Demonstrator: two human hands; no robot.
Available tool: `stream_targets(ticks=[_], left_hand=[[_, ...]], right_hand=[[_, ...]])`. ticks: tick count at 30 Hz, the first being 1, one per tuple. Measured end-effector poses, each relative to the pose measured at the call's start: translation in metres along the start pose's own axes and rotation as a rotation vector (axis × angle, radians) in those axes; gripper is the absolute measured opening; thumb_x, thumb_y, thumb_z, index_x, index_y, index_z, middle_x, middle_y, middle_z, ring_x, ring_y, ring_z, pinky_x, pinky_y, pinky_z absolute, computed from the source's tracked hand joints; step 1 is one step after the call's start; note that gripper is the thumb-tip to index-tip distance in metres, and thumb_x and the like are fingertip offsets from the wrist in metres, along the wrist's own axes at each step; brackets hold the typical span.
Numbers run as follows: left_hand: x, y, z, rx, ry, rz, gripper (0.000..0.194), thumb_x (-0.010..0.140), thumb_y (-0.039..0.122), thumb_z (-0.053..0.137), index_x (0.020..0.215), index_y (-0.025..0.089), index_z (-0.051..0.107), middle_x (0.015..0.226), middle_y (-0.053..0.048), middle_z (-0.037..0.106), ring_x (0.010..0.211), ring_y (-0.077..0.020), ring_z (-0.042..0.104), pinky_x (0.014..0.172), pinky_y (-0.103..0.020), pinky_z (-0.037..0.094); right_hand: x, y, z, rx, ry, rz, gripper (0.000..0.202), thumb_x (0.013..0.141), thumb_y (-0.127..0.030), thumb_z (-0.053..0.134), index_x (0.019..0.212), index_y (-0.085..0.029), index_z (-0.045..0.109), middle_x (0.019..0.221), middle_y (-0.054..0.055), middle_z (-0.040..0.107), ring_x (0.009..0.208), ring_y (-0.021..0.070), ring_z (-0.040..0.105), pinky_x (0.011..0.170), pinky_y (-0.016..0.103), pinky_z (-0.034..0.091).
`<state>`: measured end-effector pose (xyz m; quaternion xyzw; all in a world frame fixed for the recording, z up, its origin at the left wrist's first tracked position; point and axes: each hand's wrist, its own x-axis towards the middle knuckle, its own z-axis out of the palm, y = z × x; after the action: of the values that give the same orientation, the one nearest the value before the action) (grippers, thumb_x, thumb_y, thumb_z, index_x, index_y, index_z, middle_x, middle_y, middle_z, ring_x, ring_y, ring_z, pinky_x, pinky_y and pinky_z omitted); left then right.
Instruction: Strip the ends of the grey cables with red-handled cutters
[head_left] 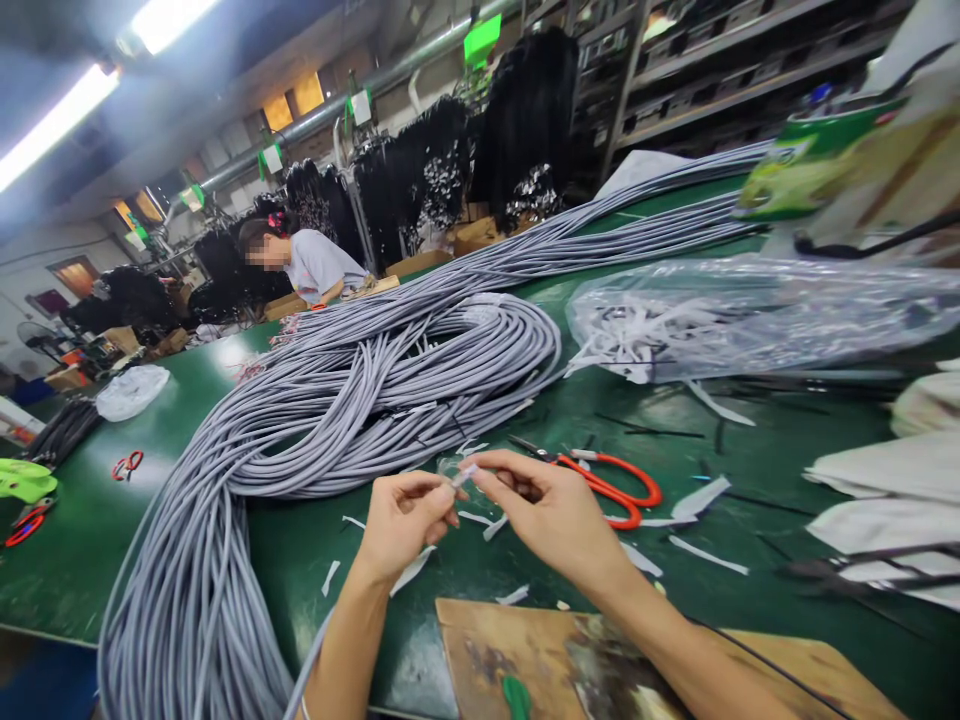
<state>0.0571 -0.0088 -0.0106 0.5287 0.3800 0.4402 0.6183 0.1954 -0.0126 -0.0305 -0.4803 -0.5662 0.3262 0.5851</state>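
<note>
My left hand (pixel 409 520) is closed in a pinch on a small pale cable end (pixel 460 478). My right hand (pixel 551 510) is also closed, its thumb and finger pinching a bit of white strip (pixel 469 470) at the tip of that end. The two hands almost meet above the green table. A single grey cable (pixel 309 665) passes by my left forearm; its link to the pinched end is hidden. Just beyond my right hand lie scissors with red handles (pixel 645 490). Scraps of white strip (pixel 411 572) are scattered around both hands.
A large bundle of grey cables (pixel 337 400) covers the table's left and middle. A clear plastic bag (pixel 757 310) of white strips lies to the right. Pliers (pixel 832 570), a stained board (pixel 517 640) and smaller red scissors (pixel 127 465) are also there. A co-worker (pixel 322 262) is across the table.
</note>
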Motion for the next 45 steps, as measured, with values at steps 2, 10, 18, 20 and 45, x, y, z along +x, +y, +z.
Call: stream_targets(ticks=[2, 10, 18, 20, 45], left_hand=[[0.000, 0.001, -0.001, 0.007, 0.060, 0.041, 0.045, 0.058, 0.051, 0.072, 0.067, 0.007, 0.063, 0.047, 0.000, 0.052, 0.034, -0.0014, 0.032, 0.036, -0.017, 0.018], [-0.002, 0.000, -0.003, 0.077, -0.043, -0.049, 0.052, 0.056, 0.060, 0.068, 0.062, 0.009, 0.057, 0.044, 0.007, 0.035, 0.036, -0.0017, 0.024, 0.035, -0.017, 0.015], [-0.007, -0.010, 0.004, 0.715, 0.112, 0.383, 0.019, 0.079, 0.028, 0.055, 0.082, 0.012, 0.066, 0.066, -0.004, 0.059, 0.057, -0.0115, 0.048, 0.053, -0.022, 0.037], [-0.009, -0.012, 0.006, 0.840, 0.176, 0.533, 0.014, 0.078, 0.021, 0.056, 0.083, 0.013, 0.067, 0.071, -0.006, 0.061, 0.061, -0.0133, 0.051, 0.056, -0.023, 0.040], [-0.003, 0.002, 0.000, -0.007, 0.002, -0.017, 0.053, 0.060, 0.062, 0.064, 0.053, 0.012, 0.047, 0.045, 0.006, 0.035, 0.033, 0.0005, 0.019, 0.033, -0.017, 0.008]], right_hand=[[0.000, 0.000, -0.001, -0.010, 0.037, -0.008, 0.022, 0.068, -0.033, 0.052, 0.068, -0.015, 0.065, 0.043, -0.005, 0.038, 0.038, 0.0090, 0.035, 0.035, 0.021, 0.030], [-0.005, -0.012, -0.001, 0.131, -0.194, -0.038, 0.027, 0.070, -0.033, 0.056, 0.086, -0.014, 0.066, 0.055, -0.001, 0.051, 0.044, 0.0100, 0.043, 0.038, 0.021, 0.033], [-0.002, -0.001, 0.001, 0.031, -0.077, 0.010, 0.032, 0.071, -0.046, 0.056, 0.061, -0.016, 0.062, 0.052, 0.001, 0.053, 0.045, 0.0121, 0.044, 0.042, 0.024, 0.035], [-0.002, -0.001, 0.001, -0.017, -0.034, 0.007, 0.034, 0.072, -0.047, 0.055, 0.057, -0.017, 0.058, 0.049, 0.000, 0.048, 0.043, 0.0110, 0.040, 0.040, 0.023, 0.031], [-0.009, -0.010, 0.002, -0.191, 0.028, -0.245, 0.025, 0.083, -0.033, 0.045, 0.062, -0.019, 0.051, 0.049, -0.003, 0.050, 0.040, 0.0089, 0.044, 0.039, 0.020, 0.033]])
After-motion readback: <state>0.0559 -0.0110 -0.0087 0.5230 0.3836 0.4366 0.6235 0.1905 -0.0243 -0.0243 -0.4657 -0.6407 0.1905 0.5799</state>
